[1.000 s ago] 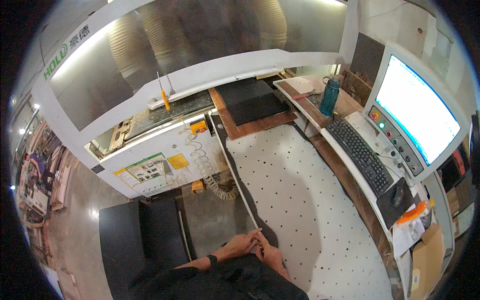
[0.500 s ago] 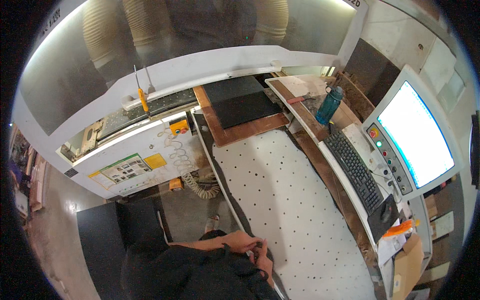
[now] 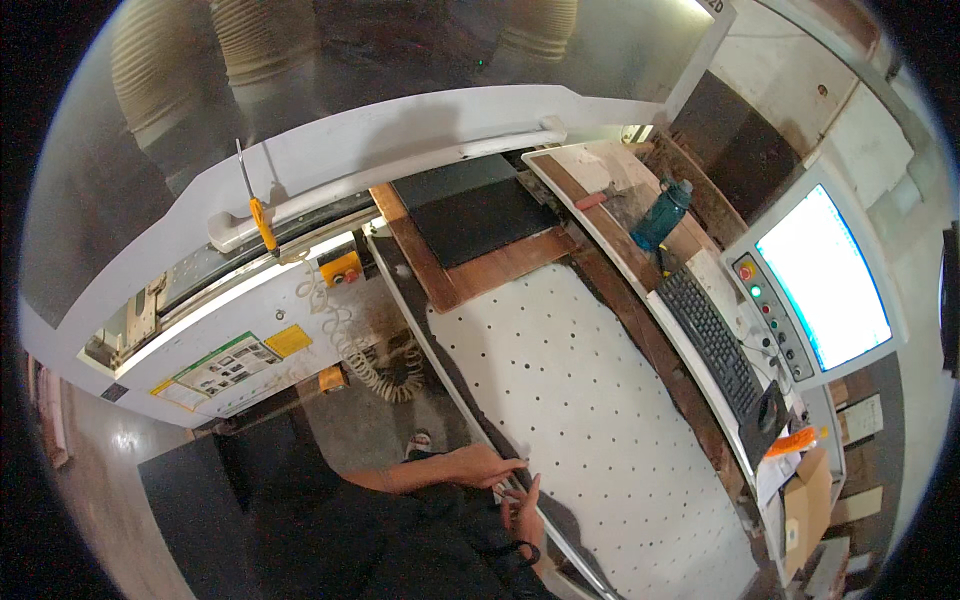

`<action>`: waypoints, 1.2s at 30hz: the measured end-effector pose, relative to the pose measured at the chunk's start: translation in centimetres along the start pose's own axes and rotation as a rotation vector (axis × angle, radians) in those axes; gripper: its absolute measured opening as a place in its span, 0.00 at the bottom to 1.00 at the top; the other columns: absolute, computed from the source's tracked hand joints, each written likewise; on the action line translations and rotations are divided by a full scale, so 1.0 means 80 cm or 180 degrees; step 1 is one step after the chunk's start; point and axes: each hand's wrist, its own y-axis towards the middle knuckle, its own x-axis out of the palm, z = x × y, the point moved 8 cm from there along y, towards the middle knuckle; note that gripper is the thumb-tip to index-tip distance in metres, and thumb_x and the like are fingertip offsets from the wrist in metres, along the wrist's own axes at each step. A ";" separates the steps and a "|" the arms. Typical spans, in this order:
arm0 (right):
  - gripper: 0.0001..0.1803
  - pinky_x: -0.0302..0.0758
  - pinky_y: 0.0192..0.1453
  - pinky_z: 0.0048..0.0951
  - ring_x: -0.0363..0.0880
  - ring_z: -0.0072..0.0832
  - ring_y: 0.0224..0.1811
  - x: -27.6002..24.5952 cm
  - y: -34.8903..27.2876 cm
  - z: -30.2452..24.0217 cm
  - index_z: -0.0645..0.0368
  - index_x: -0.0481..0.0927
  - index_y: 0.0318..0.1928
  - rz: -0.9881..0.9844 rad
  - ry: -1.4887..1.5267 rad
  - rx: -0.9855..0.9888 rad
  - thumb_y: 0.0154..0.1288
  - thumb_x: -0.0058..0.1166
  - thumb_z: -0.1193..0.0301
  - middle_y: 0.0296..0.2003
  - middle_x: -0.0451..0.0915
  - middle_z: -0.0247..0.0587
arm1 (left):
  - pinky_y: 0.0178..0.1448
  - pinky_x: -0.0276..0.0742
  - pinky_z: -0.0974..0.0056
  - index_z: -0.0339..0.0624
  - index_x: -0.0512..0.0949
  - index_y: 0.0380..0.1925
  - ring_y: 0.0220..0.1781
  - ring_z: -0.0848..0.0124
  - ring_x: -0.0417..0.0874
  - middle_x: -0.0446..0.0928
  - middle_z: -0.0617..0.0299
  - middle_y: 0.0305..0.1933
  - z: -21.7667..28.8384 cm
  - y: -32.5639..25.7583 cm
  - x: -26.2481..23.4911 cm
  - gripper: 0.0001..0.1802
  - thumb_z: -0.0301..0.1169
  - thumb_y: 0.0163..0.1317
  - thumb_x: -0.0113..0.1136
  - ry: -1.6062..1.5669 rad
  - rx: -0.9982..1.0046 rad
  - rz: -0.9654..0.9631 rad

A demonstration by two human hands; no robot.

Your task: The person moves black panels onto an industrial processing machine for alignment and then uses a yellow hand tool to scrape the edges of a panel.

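Note:
My left hand (image 3: 484, 466) is above the near left edge of a white board with rows of small holes (image 3: 600, 400). Its index finger stretches out to the right, and nothing shows in the hand. Just below it, my right hand (image 3: 524, 512) has its index finger raised and its fingers apart, also with nothing visible in it. A dark band circles the right wrist. The two hands are close together but apart. At the board's far end, black panels (image 3: 478, 215) lie on a brown sheet (image 3: 520, 268).
A large white machine (image 3: 400, 130) with a dark window spans the far side; a yellow-handled screwdriver (image 3: 262, 222) stands at its rail. To the right are a blue bottle (image 3: 662, 216), a keyboard (image 3: 710, 340), a mouse (image 3: 770, 410) and a lit monitor (image 3: 825, 280). A coiled hose (image 3: 385, 375) hangs at left.
My hands, touching each other before, have come apart, and their index fingers now stretch out. The whole view has shifted slightly.

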 end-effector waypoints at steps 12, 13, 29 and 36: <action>0.34 0.64 0.28 0.29 0.67 0.20 0.22 0.078 -0.019 0.063 0.42 0.46 0.80 0.0042 0.1038 0.0817 0.82 0.44 0.57 0.36 0.81 0.39 | 0.21 0.68 0.51 0.45 0.38 0.80 0.18 0.53 0.78 0.77 0.49 0.19 -0.029 -0.024 0.000 0.49 0.34 0.67 0.57 -0.0533 0.0257 0.0144; 0.35 0.64 0.28 0.30 0.68 0.21 0.22 0.070 -0.016 0.060 0.42 0.45 0.80 0.0077 0.0919 0.0712 0.82 0.43 0.57 0.34 0.80 0.39 | 0.21 0.68 0.51 0.45 0.38 0.80 0.17 0.53 0.77 0.76 0.50 0.18 -0.027 -0.016 -0.001 0.48 0.34 0.69 0.56 -0.0525 0.0131 0.0012; 0.36 0.71 0.32 0.34 0.62 0.22 0.20 0.026 -0.008 0.092 0.50 0.50 0.80 0.0514 0.0902 0.0488 0.78 0.49 0.70 0.23 0.70 0.33 | 0.23 0.62 0.56 0.55 0.55 0.79 0.17 0.59 0.72 0.75 0.57 0.21 -0.003 0.010 0.026 0.38 0.30 0.69 0.54 -0.0342 0.0384 0.0055; 0.47 0.70 0.28 0.24 0.72 0.20 0.21 -0.033 0.018 -0.017 0.48 0.53 0.79 0.0698 -0.0269 0.0178 0.66 0.66 0.75 0.24 0.78 0.34 | 0.27 0.69 0.53 0.55 0.60 0.76 0.23 0.55 0.78 0.78 0.53 0.27 -0.008 0.014 0.049 0.36 0.28 0.68 0.54 -0.0363 0.0579 -0.0072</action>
